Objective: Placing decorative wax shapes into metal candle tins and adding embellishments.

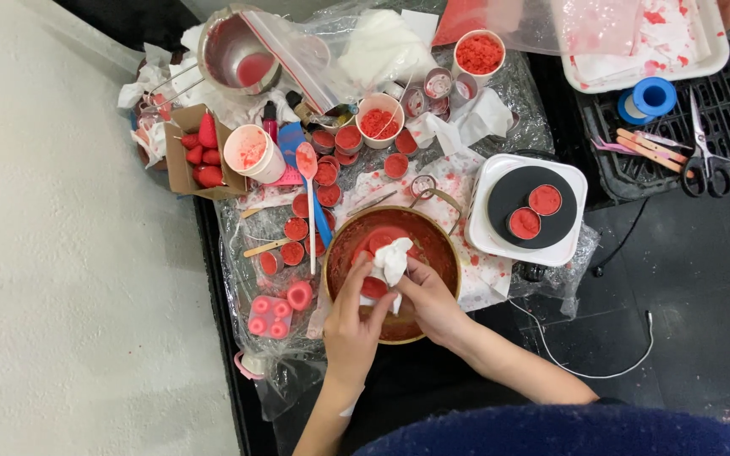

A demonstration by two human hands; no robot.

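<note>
White tissue wad point(393, 258) held inside red-smeared pan point(341, 245), pinched between both hands. Left hand point(351, 325) closed on wad's lower edge from left; right hand point(429, 302) closed on it from right. Wad's long axis runs up-down, just beyond fingertips. Hands equally near.

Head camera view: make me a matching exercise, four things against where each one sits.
1. scissors
2. tape roll
3. white tissue
4. strawberry shapes

A. in the cardboard box at left
B. in the pan, under both hands
C. on the black crate, far right
D. on the crate, below the white tray

Pairs: 1-C, 2-D, 3-B, 4-A
</note>
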